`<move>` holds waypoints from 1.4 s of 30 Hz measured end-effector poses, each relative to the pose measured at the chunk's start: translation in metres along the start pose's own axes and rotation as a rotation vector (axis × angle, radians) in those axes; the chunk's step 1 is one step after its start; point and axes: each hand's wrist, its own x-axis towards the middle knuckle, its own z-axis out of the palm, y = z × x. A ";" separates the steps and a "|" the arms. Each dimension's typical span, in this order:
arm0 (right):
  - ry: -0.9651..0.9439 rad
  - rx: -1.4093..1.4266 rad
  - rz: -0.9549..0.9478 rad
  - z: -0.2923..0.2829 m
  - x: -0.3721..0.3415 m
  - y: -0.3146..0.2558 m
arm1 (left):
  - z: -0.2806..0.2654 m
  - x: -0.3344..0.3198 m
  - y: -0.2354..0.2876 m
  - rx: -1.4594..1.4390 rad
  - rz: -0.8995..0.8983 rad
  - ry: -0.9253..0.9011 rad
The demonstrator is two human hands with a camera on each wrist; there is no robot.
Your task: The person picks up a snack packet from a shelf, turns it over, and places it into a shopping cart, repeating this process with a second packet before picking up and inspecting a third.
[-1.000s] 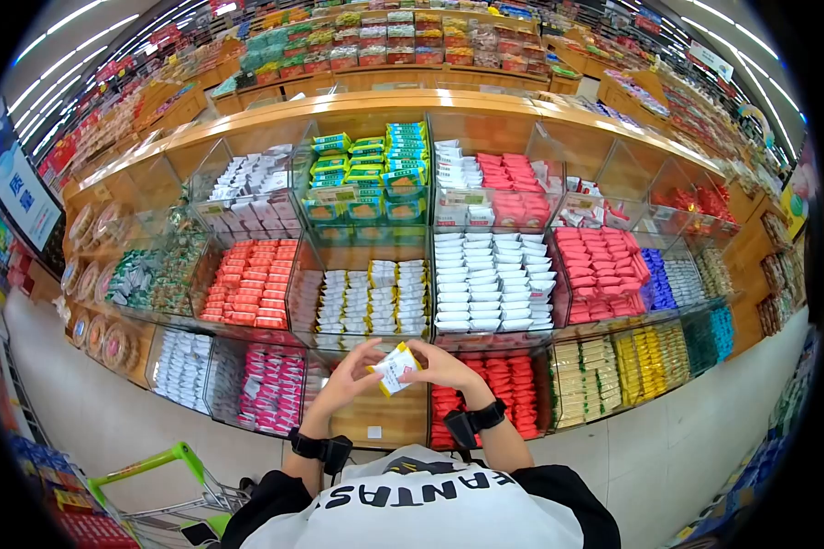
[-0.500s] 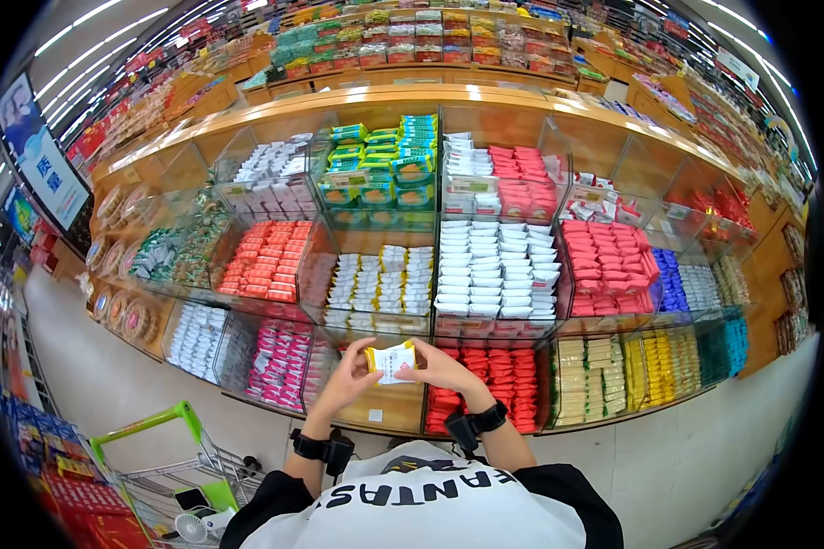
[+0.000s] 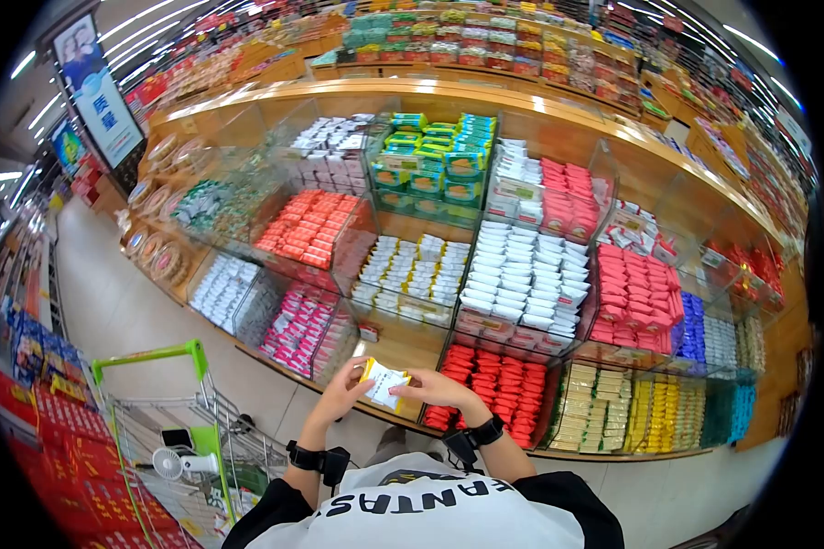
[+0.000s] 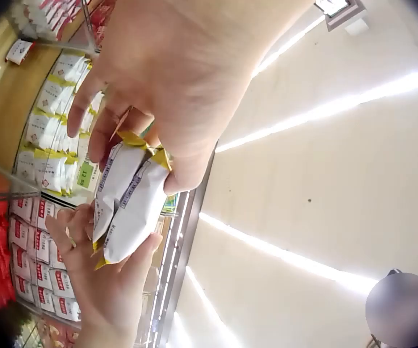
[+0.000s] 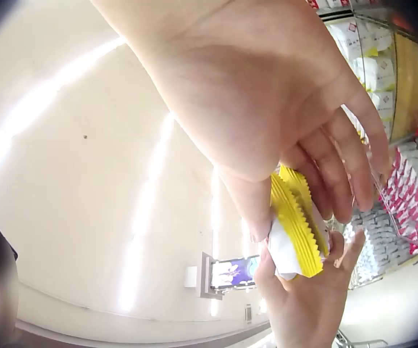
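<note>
Two small white snack packets [image 3: 384, 382] with yellow crimped ends are held one against the other, in front of the chest. My left hand [image 3: 343, 392] pinches one yellow end between thumb and fingers. At the opposite end, my right hand [image 3: 438, 388] grips the pair the same way. Seen from the left wrist, the packets [image 4: 135, 203] lie side by side with small dark print along their edges. The right wrist view shows the two yellow crimped ends [image 5: 296, 221] right beside the right thumb. Similar white-and-yellow packets [image 3: 412, 274] fill a bin just beyond the hands.
Clear-walled bins of wrapped snacks surround the hands: red packets [image 3: 494, 384] to the right, pink-and-white ones [image 3: 307, 320] to the left. Below the hands is a wooden bin floor [image 3: 403, 346]. A shopping cart [image 3: 146, 357] with a white fan [image 3: 168, 462] stands at the left.
The head view has turned left, bringing more of the cart into sight. The hands, still holding the packets, sit slightly lower in the view, and the packets' tilt has changed.
</note>
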 end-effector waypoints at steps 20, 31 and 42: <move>-0.103 -0.077 0.008 0.047 0.015 -0.007 | -0.010 -0.061 -0.002 0.036 0.058 0.192; -0.106 -0.117 -0.086 0.116 0.051 -0.014 | -0.063 -0.117 -0.010 -0.060 0.029 0.300; -0.188 -0.123 -0.082 0.184 0.079 -0.025 | -0.105 -0.172 0.004 0.013 0.096 0.398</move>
